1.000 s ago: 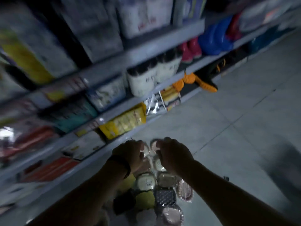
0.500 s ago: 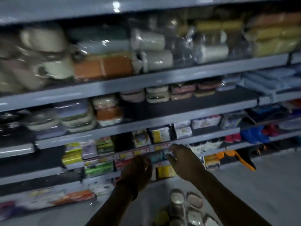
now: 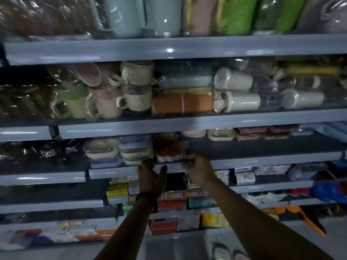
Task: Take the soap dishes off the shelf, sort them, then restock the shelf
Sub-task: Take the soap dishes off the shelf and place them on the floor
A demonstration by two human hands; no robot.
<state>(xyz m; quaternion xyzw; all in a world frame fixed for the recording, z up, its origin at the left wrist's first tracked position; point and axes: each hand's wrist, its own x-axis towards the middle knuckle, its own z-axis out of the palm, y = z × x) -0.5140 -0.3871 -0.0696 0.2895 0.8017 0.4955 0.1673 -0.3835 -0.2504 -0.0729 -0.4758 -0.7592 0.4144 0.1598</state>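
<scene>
mid-restock, by the look of it. right hand (image 3: 199, 169) fingers (image 3: 190, 160) are clenched on the wrap of the orange soap-dish pack (image 3: 169, 152). the pack sits at the front edge of the shelf (image 3: 262, 162), just beside the beige stacks (image 3: 120, 151). left hand (image 3: 152, 178) is at the shelf lip, thumb splayed. its fingertips go over the edge, can't tell if they grip anything. more dishes in the back row (image 3: 221, 135). long bare stretch of shelf to the right, and at least two soap dishes (image 3: 221, 251) down on the floor (image 3: 336, 237), so plenty left to put back.
</scene>
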